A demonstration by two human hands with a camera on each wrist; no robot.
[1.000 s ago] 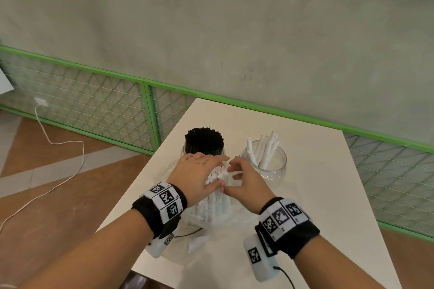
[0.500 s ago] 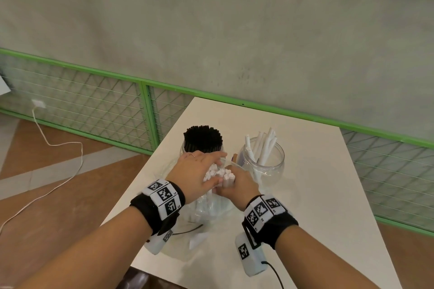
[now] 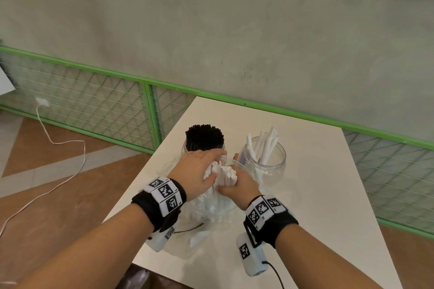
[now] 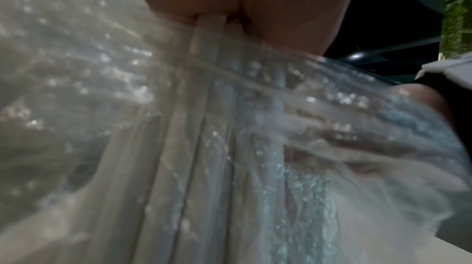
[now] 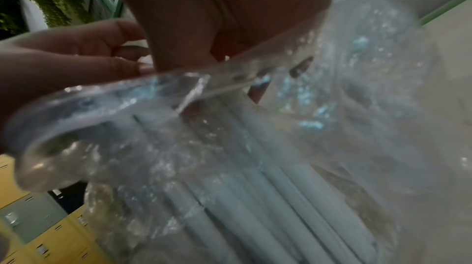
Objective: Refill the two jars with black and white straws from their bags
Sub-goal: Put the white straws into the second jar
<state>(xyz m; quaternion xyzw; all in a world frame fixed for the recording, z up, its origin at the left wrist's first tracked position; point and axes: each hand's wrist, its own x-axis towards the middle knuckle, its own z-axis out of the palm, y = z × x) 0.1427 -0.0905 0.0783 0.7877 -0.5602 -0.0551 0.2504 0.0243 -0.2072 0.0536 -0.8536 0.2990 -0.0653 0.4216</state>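
On the white table (image 3: 317, 195) a clear bag (image 3: 211, 211) of white straws (image 3: 224, 175) stands upright near the front left. My left hand (image 3: 212, 164) lies over the bundle's top, thumb against its near side, gripping straws and bag together. Touching it from the right, my right hand (image 3: 231, 180) grips the upper ends of the white straws. Behind them stand a jar packed with black straws (image 3: 204, 138) and a glass jar (image 3: 265, 162) holding a few white straws. The right wrist view shows the bag (image 5: 153, 147) and straws (image 5: 281, 197) below the right hand (image 5: 230, 16).
A green-framed mesh railing (image 3: 94, 101) runs behind and left of the table, under a plain wall. A white cable (image 3: 58, 171) trails over the brown floor at left. The table's left edge lies close to the bag. A small white scrap (image 3: 199, 239) lies near the front edge.
My right hand has moved left into the bag's mouth and closed round the tops of the white straws. The left hand stayed on the bundle.
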